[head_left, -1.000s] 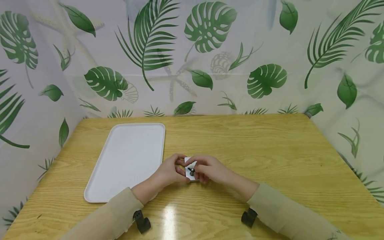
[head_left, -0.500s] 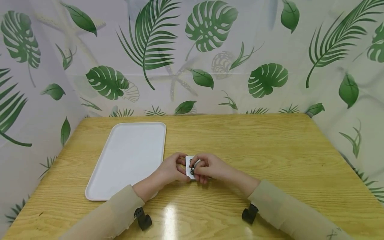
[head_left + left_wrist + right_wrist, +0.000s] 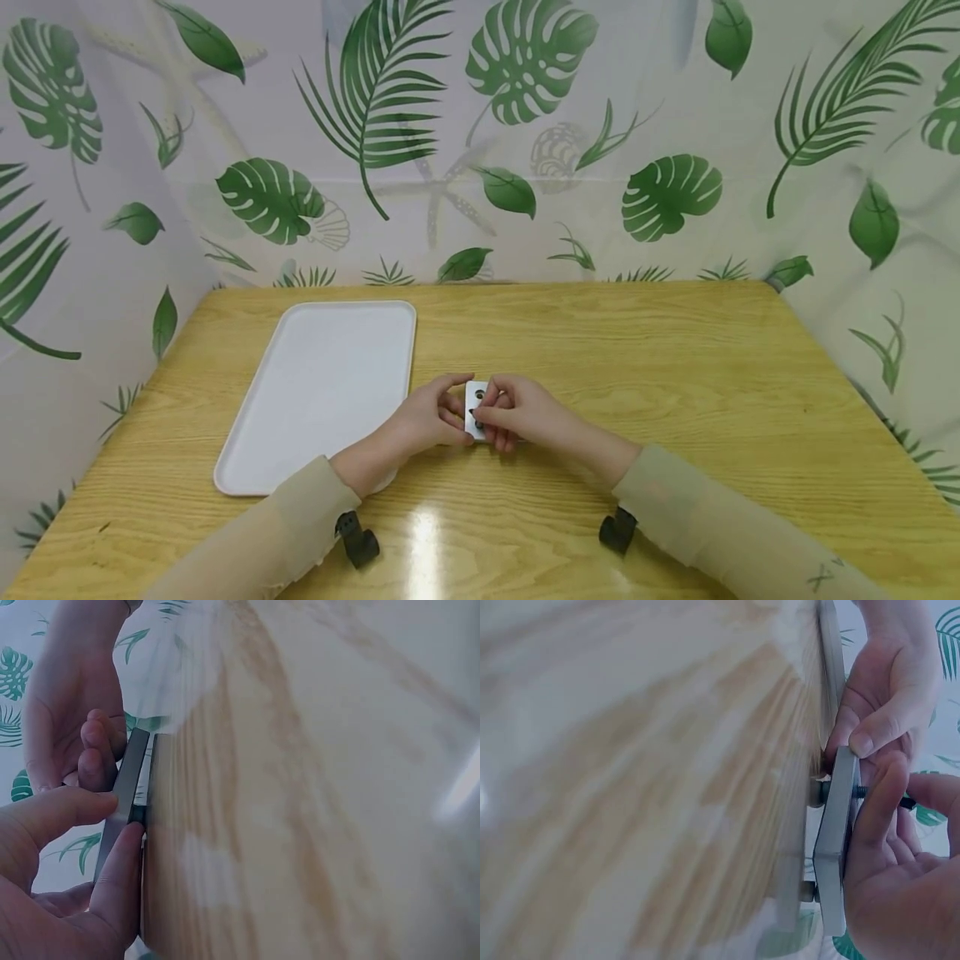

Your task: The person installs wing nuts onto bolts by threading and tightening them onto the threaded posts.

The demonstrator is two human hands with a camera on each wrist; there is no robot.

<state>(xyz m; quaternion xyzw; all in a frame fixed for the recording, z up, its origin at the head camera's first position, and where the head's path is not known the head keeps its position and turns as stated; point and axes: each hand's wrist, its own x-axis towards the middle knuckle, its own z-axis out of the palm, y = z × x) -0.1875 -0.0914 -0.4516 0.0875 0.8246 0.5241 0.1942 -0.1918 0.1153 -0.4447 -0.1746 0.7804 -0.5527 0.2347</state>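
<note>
Head: white tray (image 3: 322,383) beside left hand (image 3: 423,418)

We take this for an indoor recording booth built round a tabletop (image 3: 637,358), though we cannot tell what kind of building it stands in. What shows it to us is the pale backdrop (image 3: 573,212), creased and printed with green leaves, starfish and shells, which rises behind the far edge and closes in the left and right sides. We also see wrist-worn black cameras (image 3: 361,547) at the near side and a plain white tray (image 3: 330,383) lying at the left.
</note>
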